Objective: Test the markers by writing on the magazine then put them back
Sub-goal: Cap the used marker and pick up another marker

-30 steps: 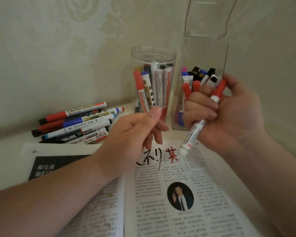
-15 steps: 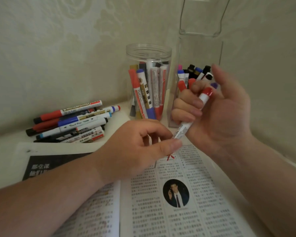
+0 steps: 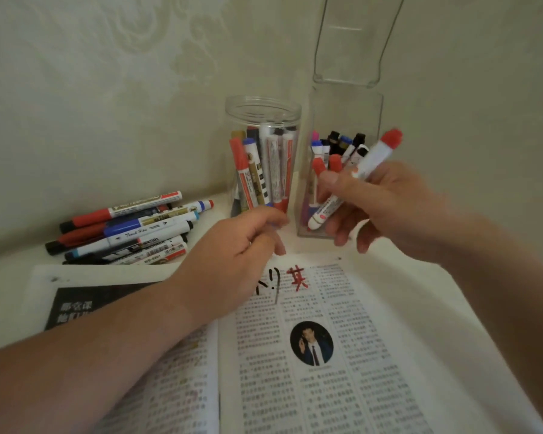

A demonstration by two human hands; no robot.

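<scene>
My right hand (image 3: 389, 208) grips a white marker with a red end (image 3: 372, 159), tilted, red end up, in front of the square clear holder (image 3: 347, 114). The marker's lower end is white and rounded. My left hand (image 3: 232, 261) hovers above the top of the open magazine (image 3: 326, 386) with fingers loosely curled; I see nothing in it. Black strokes (image 3: 271, 288) and a red character (image 3: 299, 278) are written at the top of the right page.
A round clear jar (image 3: 264, 108) with several markers stands left of the square holder, which also holds several. A pile of loose markers (image 3: 129, 230) lies at the back left against the wall. The wall closes off the back.
My left hand met the marker's lower end, then drew back to the left. My right hand tipped the marker and raised it toward the square holder.
</scene>
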